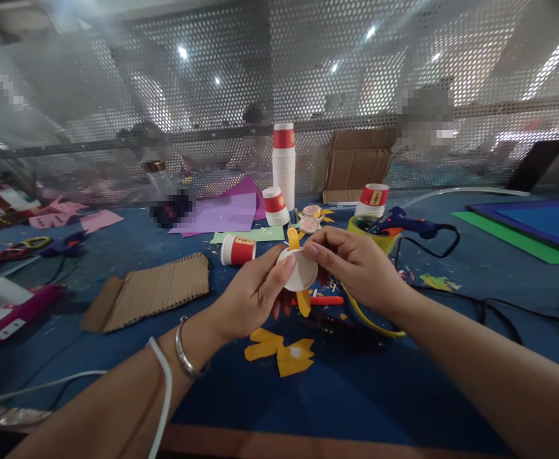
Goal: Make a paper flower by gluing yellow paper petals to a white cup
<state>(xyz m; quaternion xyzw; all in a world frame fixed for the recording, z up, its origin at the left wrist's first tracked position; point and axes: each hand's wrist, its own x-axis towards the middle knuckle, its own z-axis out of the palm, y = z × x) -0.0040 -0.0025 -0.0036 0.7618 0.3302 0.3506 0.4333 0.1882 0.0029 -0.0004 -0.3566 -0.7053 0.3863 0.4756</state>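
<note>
My left hand [260,287] grips a white paper disc [299,271] by its left side, thumb on top. Yellow paper strips [303,303] stick out from the disc above and below. At the disc's upper right edge, my right hand [350,258] pinches with thumb and finger; its other fingers are partly hidden. Yellow paper pieces [289,354] lie on the blue table below the hands. Behind the disc lies a red marker-like stick [327,300]. A red and white paper cup [238,250] rests on its side beyond my left hand.
A tall stack of paper cups [283,172] stands at the back. Right of it, a glue gun [403,224] rests on a yellow container [379,237] with its black cable trailing. Corrugated cardboard [159,290] and a magenta power strip [16,312] lie left. A white cable crosses my left forearm.
</note>
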